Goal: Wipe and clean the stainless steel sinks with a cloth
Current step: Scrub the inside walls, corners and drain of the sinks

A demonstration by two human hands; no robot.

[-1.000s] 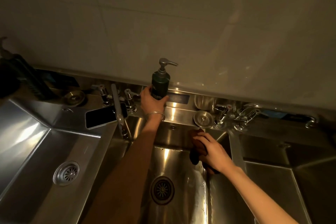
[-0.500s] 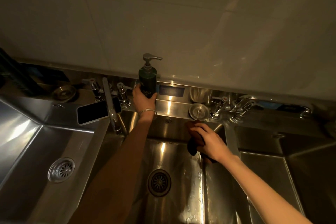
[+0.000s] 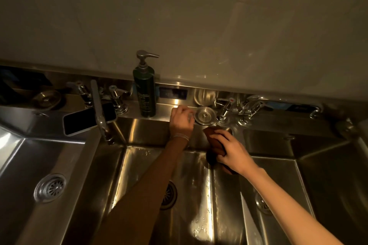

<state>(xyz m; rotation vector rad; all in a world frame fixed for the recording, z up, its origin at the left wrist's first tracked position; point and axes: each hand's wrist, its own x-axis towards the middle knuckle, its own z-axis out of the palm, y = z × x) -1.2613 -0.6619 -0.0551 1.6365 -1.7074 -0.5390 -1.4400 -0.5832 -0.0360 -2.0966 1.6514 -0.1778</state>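
Observation:
Three stainless steel sinks lie side by side; the middle sink is wet and shiny. My right hand grips a dark brown cloth against that sink's back right corner, under the right faucet. My left hand is on the back ledge, its fingers curled at the left rim of a round metal sink plug. Whether it grips the plug is hidden by the back of the hand. A dark green pump soap bottle stands alone on the ledge, left of that hand.
A phone lies on the ledge between the left sink and the middle one, under the left faucet spout. The right sink is in shadow. A second metal plug sits at the far left. A tiled wall rises behind.
My left hand let go of the soap bottle, which now stands on the ledge, and moved right to the round plug. My right hand stayed on the cloth in the corner.

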